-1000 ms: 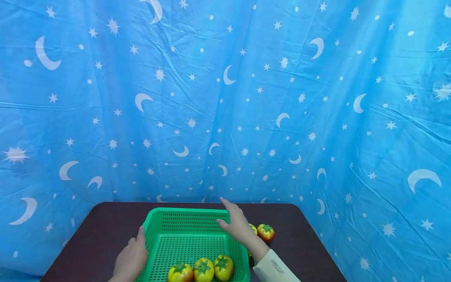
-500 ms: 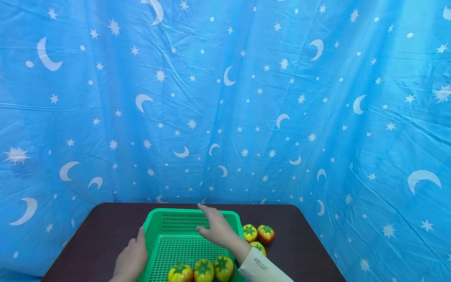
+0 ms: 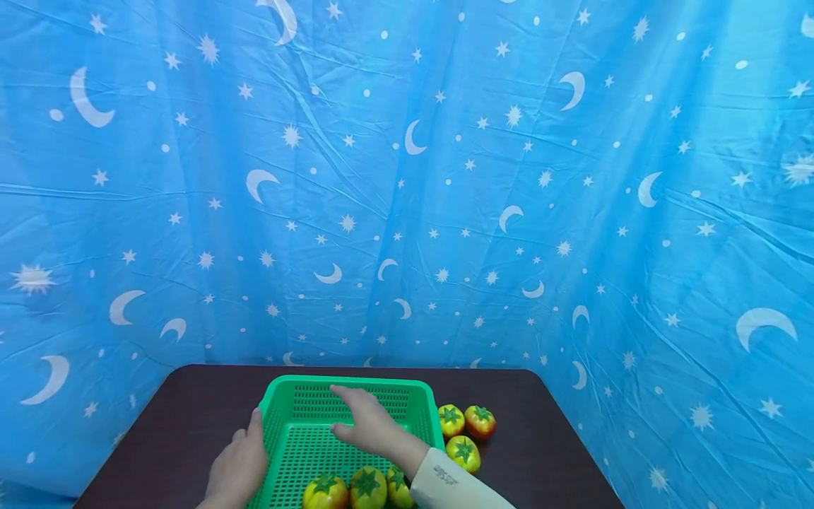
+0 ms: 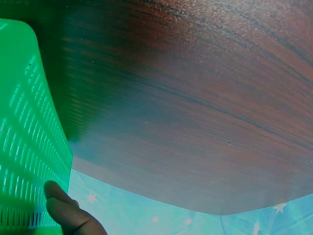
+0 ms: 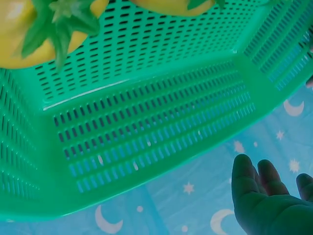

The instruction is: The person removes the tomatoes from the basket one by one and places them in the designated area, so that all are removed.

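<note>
A green slotted plastic basket stands on the dark table. My left hand is at its left side; in the left wrist view, fingertips meet the outer wall. My right hand is over the basket with nothing in it, thumb and fingers spread apart; the right wrist view shows its extended fingers. Three yellow-red tomatoes with green star-shaped tops lie in the basket's near part: a left one, a middle one and a right one, partly covered by the right sleeve.
Outside the basket's right wall, three more tomatoes sit on the table: a yellow one, a redder one and a nearer one. A blue curtain with white moons and stars hangs behind the dark wooden table.
My right hand has moved left from the basket's right rim to over its middle, uncovering the tomatoes on the right of the table. The left hand and the basket stay put.
</note>
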Motion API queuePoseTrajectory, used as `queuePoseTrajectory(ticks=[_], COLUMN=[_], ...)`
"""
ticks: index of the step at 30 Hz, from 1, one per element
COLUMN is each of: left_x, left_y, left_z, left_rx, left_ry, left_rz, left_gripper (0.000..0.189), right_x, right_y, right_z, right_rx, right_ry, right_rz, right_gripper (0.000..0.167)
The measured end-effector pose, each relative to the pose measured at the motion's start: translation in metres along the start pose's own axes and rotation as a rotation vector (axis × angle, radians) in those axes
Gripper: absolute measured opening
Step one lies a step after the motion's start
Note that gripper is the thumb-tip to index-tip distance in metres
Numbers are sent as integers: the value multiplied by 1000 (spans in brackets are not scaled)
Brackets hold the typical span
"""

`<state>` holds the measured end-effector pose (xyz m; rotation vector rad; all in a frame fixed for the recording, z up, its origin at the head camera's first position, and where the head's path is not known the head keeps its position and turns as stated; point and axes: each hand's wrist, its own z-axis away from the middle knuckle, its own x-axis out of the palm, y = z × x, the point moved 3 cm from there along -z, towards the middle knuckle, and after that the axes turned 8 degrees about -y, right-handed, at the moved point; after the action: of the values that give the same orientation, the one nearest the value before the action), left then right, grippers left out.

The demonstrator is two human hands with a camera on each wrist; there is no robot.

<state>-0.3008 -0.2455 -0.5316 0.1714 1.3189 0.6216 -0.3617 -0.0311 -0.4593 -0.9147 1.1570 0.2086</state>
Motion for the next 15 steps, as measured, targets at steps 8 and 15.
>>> queuePoseTrajectory(ticks=[8,15], left_x=[-1,-1], left_y=[0,1], left_z=[1,2], left_rx=[4,9], left_ry=[-9,-7], left_rz=[10,12], left_gripper=[58,58], right_x=[12,17], right_y=[-3,-3], right_z=[-3,0], right_rx=[-21,-34], right_ry=[-61,-115], right_rz=[54,111], right_gripper=[63,57])
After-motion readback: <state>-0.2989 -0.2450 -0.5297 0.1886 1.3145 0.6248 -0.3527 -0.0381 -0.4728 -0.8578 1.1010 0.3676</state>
